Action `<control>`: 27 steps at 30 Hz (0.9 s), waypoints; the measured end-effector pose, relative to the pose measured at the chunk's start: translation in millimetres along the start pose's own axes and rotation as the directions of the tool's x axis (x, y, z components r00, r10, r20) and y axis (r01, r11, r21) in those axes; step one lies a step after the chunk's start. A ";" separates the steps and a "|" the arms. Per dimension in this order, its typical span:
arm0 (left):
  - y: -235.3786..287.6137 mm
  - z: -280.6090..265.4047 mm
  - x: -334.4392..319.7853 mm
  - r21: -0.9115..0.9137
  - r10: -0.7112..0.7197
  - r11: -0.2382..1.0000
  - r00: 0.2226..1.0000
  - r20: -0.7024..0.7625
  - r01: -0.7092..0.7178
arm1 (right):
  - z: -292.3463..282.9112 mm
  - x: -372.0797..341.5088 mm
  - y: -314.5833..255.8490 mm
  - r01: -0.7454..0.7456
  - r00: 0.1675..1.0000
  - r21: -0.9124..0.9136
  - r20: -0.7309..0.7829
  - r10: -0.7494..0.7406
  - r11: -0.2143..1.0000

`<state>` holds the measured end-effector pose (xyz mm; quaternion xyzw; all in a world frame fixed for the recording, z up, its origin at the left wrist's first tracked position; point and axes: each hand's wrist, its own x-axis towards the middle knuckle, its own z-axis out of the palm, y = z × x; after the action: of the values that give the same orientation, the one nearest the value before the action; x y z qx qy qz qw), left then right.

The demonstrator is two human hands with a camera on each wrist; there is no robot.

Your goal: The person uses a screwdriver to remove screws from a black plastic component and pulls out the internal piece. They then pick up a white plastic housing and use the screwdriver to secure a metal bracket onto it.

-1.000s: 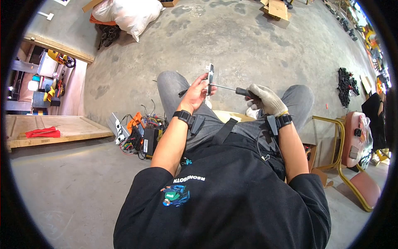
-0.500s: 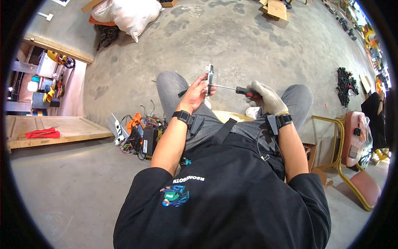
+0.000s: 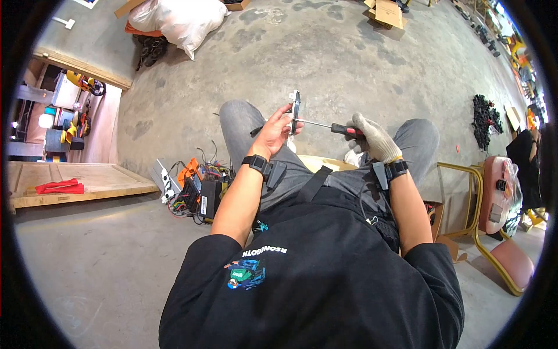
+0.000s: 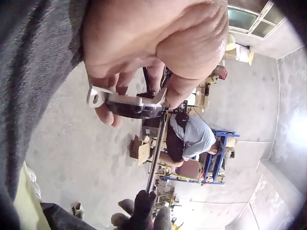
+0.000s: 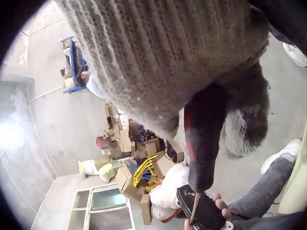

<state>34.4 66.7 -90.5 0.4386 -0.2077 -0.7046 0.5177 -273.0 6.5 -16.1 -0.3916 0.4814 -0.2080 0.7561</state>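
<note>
My bare left hand (image 3: 272,136) grips a small black part with a silver metal bracket (image 3: 295,106), held upright above my lap. The left wrist view shows the bracket's slotted tab (image 4: 97,97) and the rounded black body (image 4: 136,111) under my fingers. My right hand (image 3: 376,141), in a grey knitted glove, holds a screwdriver (image 3: 342,128) by its black and red handle. Its thin shaft (image 4: 157,153) reaches across to the part, with the tip right at the bracket's end beside my left thumb. The right wrist view shows the handle (image 5: 205,136) between gloved fingers.
A heap of cables and electronics (image 3: 203,189) lies on the floor by my left thigh. A gold-framed chair (image 3: 478,203) stands at my right. Farther off are a white sack (image 3: 189,23), a cardboard box (image 3: 388,14) and a wooden panel (image 3: 104,180) with a red cloth.
The screwdriver handle has turned, bringing its red stripe into sight, and my gloved fingers have shifted around it. My left hand and the part stay in place.
</note>
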 end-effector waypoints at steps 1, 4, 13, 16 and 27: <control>0.3 0.0 -0.1 -0.007 0.000 1.000 1.000 0.000 0.000 | -2.6 -0.4 -0.1 -0.071 0.997 -0.073 0.014 0.072 0.995; 0.1 0.1 -0.8 -0.016 0.006 1.000 1.000 0.012 -0.006 | -8.6 10.1 8.1 0.034 0.999 -0.027 0.010 -0.034 0.999; -0.1 -1.2 0.9 -0.040 -0.007 0.999 1.000 0.002 0.007 | -12.4 10.4 7.0 0.059 0.996 0.111 0.061 -0.066 0.992; 0.6 -0.1 -0.3 -0.008 -0.005 1.000 1.000 -0.002 0.005 | -14.5 13.9 10.5 0.044 0.995 0.095 0.083 -0.052 0.994; 2.5 2.6 -1.6 -0.015 -0.002 1.000 1.000 0.002 0.002 | -8.1 4.9 0.6 -0.056 0.997 0.016 0.047 0.055 0.998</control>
<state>33.7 66.8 -86.6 0.4342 -0.2027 -0.7070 0.5202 -278.0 0.3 -21.3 -0.3764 0.4727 -0.1820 0.7758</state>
